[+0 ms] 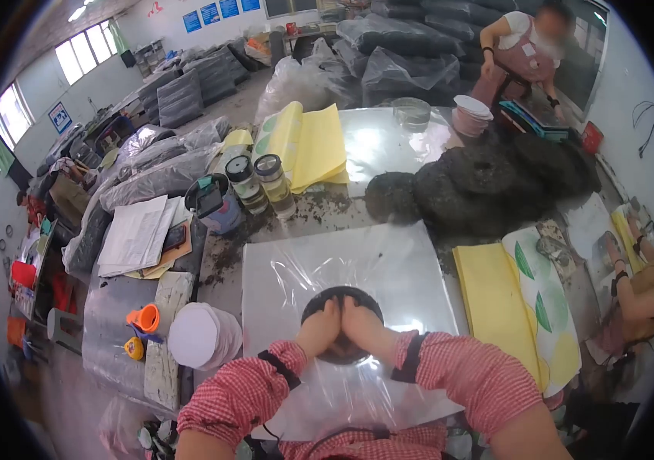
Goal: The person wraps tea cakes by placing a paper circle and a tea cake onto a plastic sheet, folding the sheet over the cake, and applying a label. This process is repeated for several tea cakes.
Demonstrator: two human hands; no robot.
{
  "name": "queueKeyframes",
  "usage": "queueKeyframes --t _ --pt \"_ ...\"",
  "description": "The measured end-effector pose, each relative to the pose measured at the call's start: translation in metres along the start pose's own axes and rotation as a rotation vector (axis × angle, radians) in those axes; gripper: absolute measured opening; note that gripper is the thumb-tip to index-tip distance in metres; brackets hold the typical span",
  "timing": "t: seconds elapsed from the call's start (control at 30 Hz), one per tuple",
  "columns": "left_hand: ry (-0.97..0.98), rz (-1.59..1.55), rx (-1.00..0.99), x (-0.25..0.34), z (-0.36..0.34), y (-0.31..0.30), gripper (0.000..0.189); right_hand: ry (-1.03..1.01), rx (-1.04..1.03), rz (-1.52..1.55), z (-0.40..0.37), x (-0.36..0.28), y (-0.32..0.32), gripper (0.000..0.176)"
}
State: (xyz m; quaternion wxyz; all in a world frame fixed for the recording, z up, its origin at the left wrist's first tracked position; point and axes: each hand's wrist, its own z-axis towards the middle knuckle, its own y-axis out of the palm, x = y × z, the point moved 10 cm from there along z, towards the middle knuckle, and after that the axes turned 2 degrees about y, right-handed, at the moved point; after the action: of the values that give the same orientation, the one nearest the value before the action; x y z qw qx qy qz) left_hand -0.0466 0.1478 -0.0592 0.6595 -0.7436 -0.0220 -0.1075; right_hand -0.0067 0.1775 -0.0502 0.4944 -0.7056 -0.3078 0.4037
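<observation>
Black dish: round, on the clear sheet (289,280) in front of the person; dish (340,290) partly covered by both hands, so its contents are hard to tell.
Left hand: left hand (319,330) at the dish's near left, fingers reaching down inside the rim, thumb up.
Right hand: right hand (368,328) just beside the left, mirroring it, thumb up.
Grip: thumbs close together; fingertips hidden, so I cannot tell whether either hand pinches anything.
Sleeves: red-and-white check, a black band near each wrist.
Worktop: grey worktop (304,222) under the sheet, strewn with dark crumbs.
Dark heap: heap (488,180) lying beyond the sheet, to the right.
Jars: two lidded jars (275,185) standing beside a bucket (223,218), beyond the sheet's left corner.
Yellow sheets: one lot (319,146) beyond the jars, another (496,299) right of the clear sheet, beside leaf-printed paper (545,307).
White discs: stacked discs (203,333) left of the dish, near an orange cup (145,317).
Papers: loose papers (137,234) at the left, a phone (176,238) beside them.
Co-workers: one person (522,54) standing beyond the heap; another's hand (614,249) at the far right.
</observation>
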Motion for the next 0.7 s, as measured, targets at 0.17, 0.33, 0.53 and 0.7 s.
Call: queueKeyframes --t 0.17,0.33,0.53,0.7 --pt "0.003 -0.060 0.094 0.014 -0.029 -0.018 0.085 -0.105 0.198 0.029 -0.025 -0.004 -0.020 0.057" --pt "-0.530 0.069 0.718 -0.042 -0.174 -0.080 0.056 0.421 0.723 0.047 -0.147 0.101 -0.069 0.078" --pt "-0.505 -1.338 0.348 -0.067 -0.176 -0.050 0.038 0.198 0.649 0.649 -0.166 0.119 -0.116 0.058" --pt "-0.580 -1.120 0.852 -0.130 -0.216 -0.022 0.042 0.377 0.963 1.051 -0.205 0.215 -0.160 0.047"
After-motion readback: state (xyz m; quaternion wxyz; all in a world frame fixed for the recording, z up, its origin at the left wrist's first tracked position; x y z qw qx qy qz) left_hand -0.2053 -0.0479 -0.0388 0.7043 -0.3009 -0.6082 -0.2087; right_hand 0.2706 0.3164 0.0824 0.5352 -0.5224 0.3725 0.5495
